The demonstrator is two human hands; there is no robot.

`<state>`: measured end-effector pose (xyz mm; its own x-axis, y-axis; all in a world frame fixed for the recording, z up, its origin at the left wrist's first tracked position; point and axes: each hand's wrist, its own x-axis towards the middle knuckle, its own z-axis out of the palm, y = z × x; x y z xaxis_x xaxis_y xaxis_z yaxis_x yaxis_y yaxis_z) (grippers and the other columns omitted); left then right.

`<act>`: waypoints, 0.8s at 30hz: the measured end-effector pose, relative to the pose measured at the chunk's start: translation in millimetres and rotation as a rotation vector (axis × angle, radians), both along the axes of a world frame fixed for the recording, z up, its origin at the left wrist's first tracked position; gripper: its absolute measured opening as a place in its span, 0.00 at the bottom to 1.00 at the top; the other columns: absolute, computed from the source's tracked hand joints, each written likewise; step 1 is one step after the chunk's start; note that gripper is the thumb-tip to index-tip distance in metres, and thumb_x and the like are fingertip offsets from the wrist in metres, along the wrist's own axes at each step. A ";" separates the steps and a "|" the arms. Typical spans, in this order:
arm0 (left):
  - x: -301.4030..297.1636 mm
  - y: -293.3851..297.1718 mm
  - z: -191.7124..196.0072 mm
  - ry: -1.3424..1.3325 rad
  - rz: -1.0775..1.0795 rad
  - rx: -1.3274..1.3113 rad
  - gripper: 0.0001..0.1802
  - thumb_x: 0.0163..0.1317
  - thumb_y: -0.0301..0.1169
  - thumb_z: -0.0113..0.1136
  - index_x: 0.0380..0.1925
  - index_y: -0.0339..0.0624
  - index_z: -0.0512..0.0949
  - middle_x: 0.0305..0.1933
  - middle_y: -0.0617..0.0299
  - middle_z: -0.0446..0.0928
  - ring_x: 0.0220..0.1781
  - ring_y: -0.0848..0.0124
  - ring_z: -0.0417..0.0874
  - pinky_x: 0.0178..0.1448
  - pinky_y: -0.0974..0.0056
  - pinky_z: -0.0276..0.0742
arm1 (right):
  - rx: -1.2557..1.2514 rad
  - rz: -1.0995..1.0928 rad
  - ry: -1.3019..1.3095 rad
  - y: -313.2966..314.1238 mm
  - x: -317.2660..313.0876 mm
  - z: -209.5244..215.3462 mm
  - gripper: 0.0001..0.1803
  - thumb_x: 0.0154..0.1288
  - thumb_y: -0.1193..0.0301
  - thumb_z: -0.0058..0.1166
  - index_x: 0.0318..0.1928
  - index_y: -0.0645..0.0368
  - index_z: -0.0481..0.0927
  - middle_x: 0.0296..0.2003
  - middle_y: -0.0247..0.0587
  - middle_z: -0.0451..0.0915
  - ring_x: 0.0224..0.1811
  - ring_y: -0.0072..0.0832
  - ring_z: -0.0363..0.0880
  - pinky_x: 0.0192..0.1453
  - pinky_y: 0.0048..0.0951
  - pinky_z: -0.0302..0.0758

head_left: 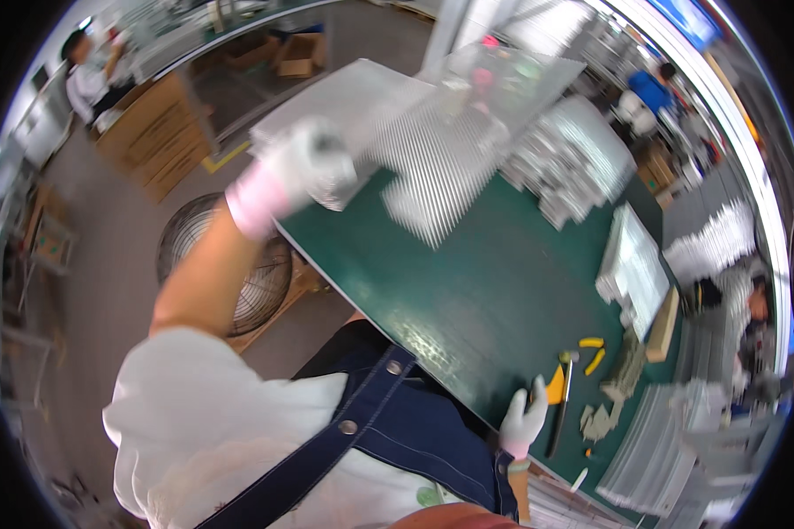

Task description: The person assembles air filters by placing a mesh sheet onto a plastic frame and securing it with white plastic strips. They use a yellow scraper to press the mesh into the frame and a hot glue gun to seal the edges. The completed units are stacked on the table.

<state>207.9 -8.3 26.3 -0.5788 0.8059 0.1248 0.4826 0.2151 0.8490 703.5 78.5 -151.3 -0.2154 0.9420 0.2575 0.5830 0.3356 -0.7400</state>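
Observation:
My left hand, in a white glove with a pink cuff, is raised over the table's far left corner and smeared by motion. Its fingers look curled around the edge of a clear ribbed plastic sheet, which is blurred too. Beside that sheet, another ribbed translucent piece lies over the green table. Low on the right, my gloved right hand rests at the near table edge, thumb and fingers apart, holding nothing visible. Close to its fingertips are a yellow flat piece and a slim black-handled tool.
Stacked silvery ribbed pieces stand at the far right of the table. Yellow curved pieces, crumpled grey scraps and a wooden block lie rightward. A floor fan stands left; cardboard boxes and co-workers are farther off.

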 end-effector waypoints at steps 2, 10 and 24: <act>76.6 2.1 -82.5 0.463 -0.049 0.091 0.28 0.48 0.41 0.68 0.46 0.33 0.77 0.44 0.46 0.77 0.48 0.55 0.82 0.54 0.56 0.79 | -0.038 -0.036 0.486 16.8 -15.8 3.0 0.30 0.66 0.80 0.47 0.69 0.71 0.63 0.67 0.54 0.69 0.70 0.41 0.67 0.75 0.43 0.60; 148.3 99.5 -59.4 0.626 -0.801 -0.580 0.33 0.53 0.59 0.63 0.41 0.37 0.81 0.41 0.43 0.79 0.44 0.48 0.81 0.54 0.49 0.77 | 0.110 0.509 -0.725 60.7 -32.3 38.6 0.36 0.58 0.47 0.61 0.60 0.58 0.77 0.62 0.52 0.73 0.66 0.51 0.69 0.73 0.57 0.57; 67.2 415.4 -21.2 0.826 -0.303 -0.118 0.48 0.63 0.70 0.44 0.64 0.36 0.72 0.70 0.46 0.68 0.69 0.44 0.67 0.75 0.50 0.60 | -0.063 -0.159 0.014 446.3 -160.0 154.8 0.36 0.69 0.49 0.52 0.65 0.67 0.72 0.62 0.59 0.75 0.67 0.47 0.72 0.71 0.38 0.65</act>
<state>275.1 407.1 5.1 -0.1004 0.9439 0.3147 0.9818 0.0427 0.1851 543.5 524.8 3.6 -0.0588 0.9783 0.1985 0.6147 0.1921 -0.7650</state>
